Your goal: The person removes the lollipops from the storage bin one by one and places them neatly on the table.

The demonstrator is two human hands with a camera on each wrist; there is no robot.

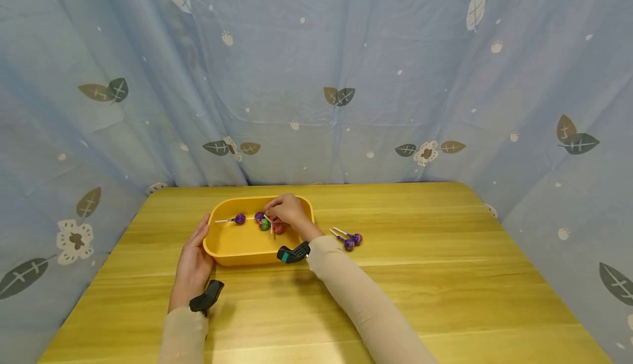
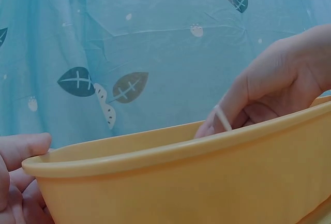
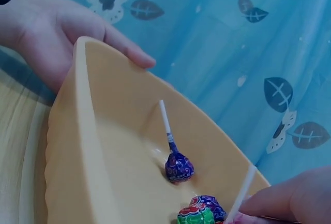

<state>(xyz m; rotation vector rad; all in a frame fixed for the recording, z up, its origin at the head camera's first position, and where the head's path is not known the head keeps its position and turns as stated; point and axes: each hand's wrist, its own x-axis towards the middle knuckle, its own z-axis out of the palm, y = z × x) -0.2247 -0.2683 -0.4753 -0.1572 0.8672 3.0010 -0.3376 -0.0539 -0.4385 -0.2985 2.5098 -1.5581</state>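
Note:
A yellow plastic basket [image 1: 242, 258] stands on the table's left half. My left hand [image 1: 194, 262] lies against its left end with fairly straight fingers, the tips near the rim. My right hand [image 1: 289, 211] reaches inside, its bent fingers at a lollipop stick [image 3: 241, 194], which they seem to pinch; the candy end is partly hidden. Around those fingers lie a green-and-red lollipop [image 1: 264, 225], a red lollipop [image 1: 279, 228] and a purple one [image 1: 259, 217]. Another purple lollipop [image 3: 179, 167] lies apart toward the basket's left end, its stick pointing left.
Two purple lollipops [image 1: 349, 244] lie together on the wooden table [image 1: 420, 276], right of the basket and beside my right forearm. A blue curtain [image 1: 316, 78] with leaf prints hangs behind the table. Black wrist devices [image 1: 294, 252] sit on both wrists.

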